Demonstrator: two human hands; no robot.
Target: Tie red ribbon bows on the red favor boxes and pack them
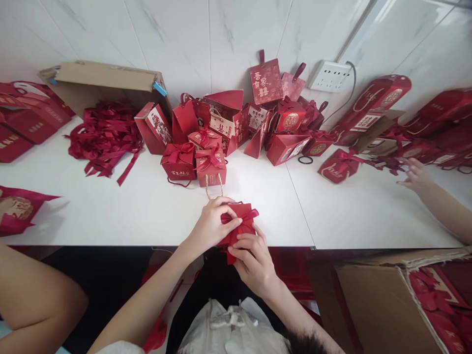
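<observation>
A small red gift box (243,210) with a red ribbon (249,225) tied over its top sits at the table's front edge, between my hands. My left hand (214,222) pinches the ribbon near the knot, thumb and index finger together. Lower on the right, my right hand (255,255) has its bent fingers on the ribbon's hanging tail and the box's side. My fingers partly cover the bow and the box. Just beyond stand a red box with a bow and rope handle (211,173) and another bow-tied red box (178,167).
Loose red ribbons (105,137) spill from a cardboard box (106,76). Several red gift bags line the wall below a power strip (331,76). A co-worker's hand (418,176) reaches in at right, above an open carton (372,295). Another person's arm (37,295) is at left.
</observation>
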